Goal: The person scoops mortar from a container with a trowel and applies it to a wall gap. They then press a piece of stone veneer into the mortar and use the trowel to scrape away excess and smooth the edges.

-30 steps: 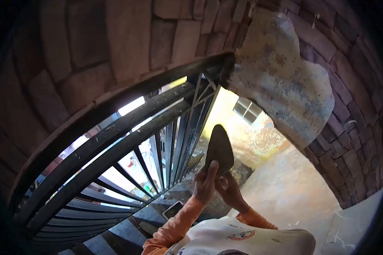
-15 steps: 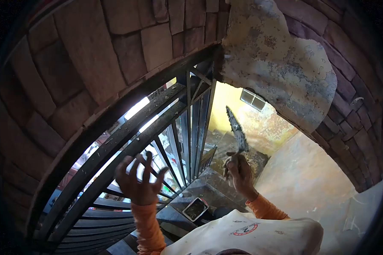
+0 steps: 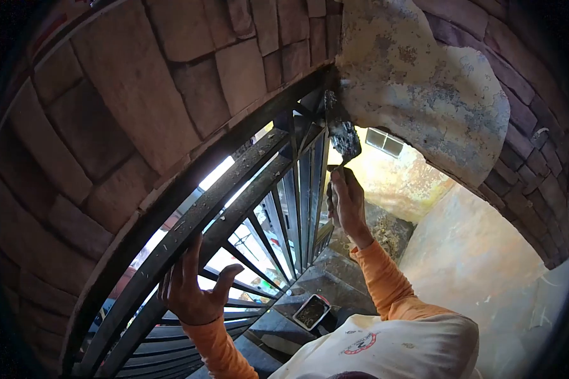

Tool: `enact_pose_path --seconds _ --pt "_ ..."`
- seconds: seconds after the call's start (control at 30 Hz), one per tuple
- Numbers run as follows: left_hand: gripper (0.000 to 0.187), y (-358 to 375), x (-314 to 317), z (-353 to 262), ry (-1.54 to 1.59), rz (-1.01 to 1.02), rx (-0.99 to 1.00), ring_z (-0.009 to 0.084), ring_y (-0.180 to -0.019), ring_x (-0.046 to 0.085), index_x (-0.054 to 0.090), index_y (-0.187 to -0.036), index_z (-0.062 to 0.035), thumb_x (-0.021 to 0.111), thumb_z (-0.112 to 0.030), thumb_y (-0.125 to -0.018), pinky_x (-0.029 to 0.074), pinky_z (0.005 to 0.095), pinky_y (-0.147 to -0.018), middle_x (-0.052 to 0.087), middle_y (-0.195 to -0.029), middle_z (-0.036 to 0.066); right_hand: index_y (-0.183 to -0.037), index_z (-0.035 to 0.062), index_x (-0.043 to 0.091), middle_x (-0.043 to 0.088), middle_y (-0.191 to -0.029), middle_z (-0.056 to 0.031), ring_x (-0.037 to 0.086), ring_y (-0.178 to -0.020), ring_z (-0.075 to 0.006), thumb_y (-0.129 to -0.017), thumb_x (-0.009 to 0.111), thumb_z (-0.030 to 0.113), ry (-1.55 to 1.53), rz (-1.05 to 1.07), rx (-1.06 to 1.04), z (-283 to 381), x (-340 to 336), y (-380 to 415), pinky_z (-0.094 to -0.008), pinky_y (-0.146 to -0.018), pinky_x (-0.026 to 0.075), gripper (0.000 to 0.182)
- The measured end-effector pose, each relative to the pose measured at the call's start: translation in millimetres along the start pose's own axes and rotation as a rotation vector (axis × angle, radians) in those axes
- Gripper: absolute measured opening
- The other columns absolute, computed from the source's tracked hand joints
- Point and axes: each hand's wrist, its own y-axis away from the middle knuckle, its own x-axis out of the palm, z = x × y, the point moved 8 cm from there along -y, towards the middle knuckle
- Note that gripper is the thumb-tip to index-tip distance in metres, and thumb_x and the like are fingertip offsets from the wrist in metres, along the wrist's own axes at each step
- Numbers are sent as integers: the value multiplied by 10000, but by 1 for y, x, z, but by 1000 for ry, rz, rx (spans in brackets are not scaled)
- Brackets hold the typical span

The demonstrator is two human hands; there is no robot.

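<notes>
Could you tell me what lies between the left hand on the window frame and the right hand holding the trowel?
In the head view, dark metal window bars span the stretch between the left hand and the right hand gripping the trowel.

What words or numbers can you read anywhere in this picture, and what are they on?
No text reads clearly anywhere.
The round red and black badge on the white shirt has lettering, but it is too small and blurred to read.
The brick wall, the black metal gate, the trowel in the right hand and the plaster patch show no writing.
</notes>
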Motion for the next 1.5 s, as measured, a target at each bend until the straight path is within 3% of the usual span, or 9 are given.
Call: enact_pose_path --seconds 0.07,0.1,0.23,0.3,0.67,0.73,1.0,1.5 --pt "783 -4 -1 -4 -31 0 -3 295 -1018 770 692 -1333 -91 710 -710 -855 608 407 -867 772 -1159 130 -1245 31 605 492 -677 41 448 -467 -48 -1077 554 436 -30 -22 40 -1 2 -6 -227 -405 395 442" --pt "786 -4 -1 -3 -12 3 0 304 -991 775 688 -1336 -83 724 -700 -850 613 415 -854 772 -1150 139 -1092 83 593 479 -668 72 431 -467 -27 -1082 551 427 -64 -27 59 3 4 -3 -221 -409 366 347" --pt "804 -1 3 -1 -11 -11 4 298 -972 779 688 -1338 -76 718 -713 -849 619 398 -833 771 -1147 148 -1105 80 598 493 -674 69 444 -479 -26 -1078 555 444 -101 -30 94 7 5 0 -212 -416 376 368" --pt "807 -1 1 -3 -18 -7 3 295 -972 779 686 -1342 -76 714 -716 -850 619 391 -830 771 -1147 150 -1259 23 621 508 -691 40 459 -481 -49 -1077 555 430 -109 -27 92 0 1 -1 -230 -433 403 451" --pt "840 4 5 1 -55 4 -8 302 -1000 773 678 -1359 -87 695 -747 -839 619 412 -856 765 -1169 144 -1254 22 628 526 -705 21 470 -483 -54 -1085 550 393 -153 -48 56 -15 -2 -7 -246 -422 419 415" --pt "840 3 4 1 -63 -2 3 304 -1006 772 675 -1364 -87 692 -746 -842 619 418 -863 763 -1172 147 -1189 36 616 502 -663 44 416 -435 -36 -1073 574 425 -228 -81 47 -4 3 -9 -221 -384 377 408" --pt "838 5 5 2 -45 40 -5 315 -1027 767 663 -1376 -84 684 -739 -854 620 426 -884 758 -1170 165 -1221 22 618 481 -627 45 422 -427 -46 -1065 587 420 -196 -142 48 4 8 -11 -232 -371 370 429" --pt "820 3 3 2 -23 21 -38 300 -976 777 684 -1360 -85 702 -728 -852 625 386 -821 763 -1158 165 -1202 29 643 463 -617 43 447 -440 -59 -1078 568 395 -251 -81 -30 31 12 -35 -243 -382 378 393"
